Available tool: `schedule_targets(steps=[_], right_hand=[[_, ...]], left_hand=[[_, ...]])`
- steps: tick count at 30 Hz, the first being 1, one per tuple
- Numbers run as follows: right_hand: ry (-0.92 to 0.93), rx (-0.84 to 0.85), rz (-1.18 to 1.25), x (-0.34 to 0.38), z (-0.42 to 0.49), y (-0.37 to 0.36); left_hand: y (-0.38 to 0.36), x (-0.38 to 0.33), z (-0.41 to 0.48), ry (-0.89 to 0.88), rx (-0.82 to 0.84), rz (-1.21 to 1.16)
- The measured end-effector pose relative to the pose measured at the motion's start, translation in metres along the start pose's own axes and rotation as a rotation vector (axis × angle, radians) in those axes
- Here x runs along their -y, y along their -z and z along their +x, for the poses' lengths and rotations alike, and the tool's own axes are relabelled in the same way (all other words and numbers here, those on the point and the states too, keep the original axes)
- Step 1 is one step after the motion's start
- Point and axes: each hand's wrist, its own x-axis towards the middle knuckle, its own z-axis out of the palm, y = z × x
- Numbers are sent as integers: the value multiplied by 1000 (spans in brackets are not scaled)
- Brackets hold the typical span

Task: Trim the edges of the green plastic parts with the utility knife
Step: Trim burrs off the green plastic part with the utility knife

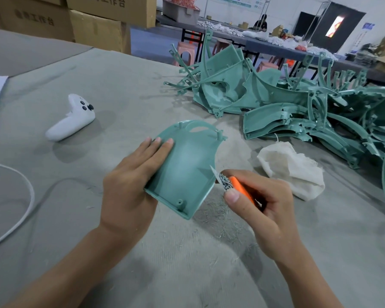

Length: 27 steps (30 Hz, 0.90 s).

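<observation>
Trimming is under way: the left hand (pixel 129 178) is gripping the green plastic part (pixel 187 165) at its nine o'clock edge, fingers lying flat across its inner face (the thumb is hidden beneath), holding it tilted over the counter (pixel 98 85). The right hand (pixel 260 203) is clenching the orange utility knife (pixel 240 187), its blade meeting the part's three o'clock rim. This is looking like a mid-edge paring stroke; the next move is calling for a shallow draw along that rim, clear of the left fingers. A pile of green parts (pixel 298 107) is waiting at two o'clock.
</observation>
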Motion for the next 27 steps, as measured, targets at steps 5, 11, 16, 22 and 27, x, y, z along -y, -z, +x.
schedule_targets(steps=[5,11,16,22,27], right_hand=[[7,-47,-9,-1,1,-1],[-7,-95,-42,-3,2,-3],[0,-182,-122,-4,3,-6],[10,-287,-239,-8,5,-8],[50,-398,-308,-10,8,-8]], left_hand=[[-1,-2,-1,10,-6,-37],[-7,-1,-4,20,-17,-87],[-9,0,-5,-18,-18,-44],[-12,-2,-7,5,-27,-71],[-12,-3,-8,31,-25,-100]])
